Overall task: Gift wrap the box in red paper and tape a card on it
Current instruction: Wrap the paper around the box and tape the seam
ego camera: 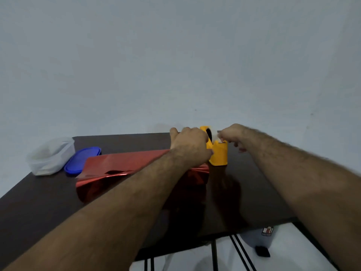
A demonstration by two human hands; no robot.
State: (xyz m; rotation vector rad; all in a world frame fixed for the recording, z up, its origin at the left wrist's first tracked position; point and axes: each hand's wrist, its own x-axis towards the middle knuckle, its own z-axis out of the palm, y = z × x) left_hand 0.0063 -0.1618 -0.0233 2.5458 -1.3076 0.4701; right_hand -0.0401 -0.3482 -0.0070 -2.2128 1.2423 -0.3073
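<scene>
Head view:
Box: wrapped in red paper [136,169], mid-table [254,192], just beside the yellow tape dispenser [218,153].
Left hand [190,146]: curled around the dispenser.
Right hand [231,136]: pinching tape at the dispenser's cutter.
Writing: small label [267,231] below the table, unreadable.

Plain pale grey-blue wall [175,55] fills the top half. Dark brown worktop [39,208] on thin black legs [214,255], white floor [293,251] below. Dim, even light.

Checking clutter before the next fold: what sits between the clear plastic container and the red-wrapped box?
In the head view, the blue lid lies flat on the table between the clear container and the red-wrapped box.
</scene>
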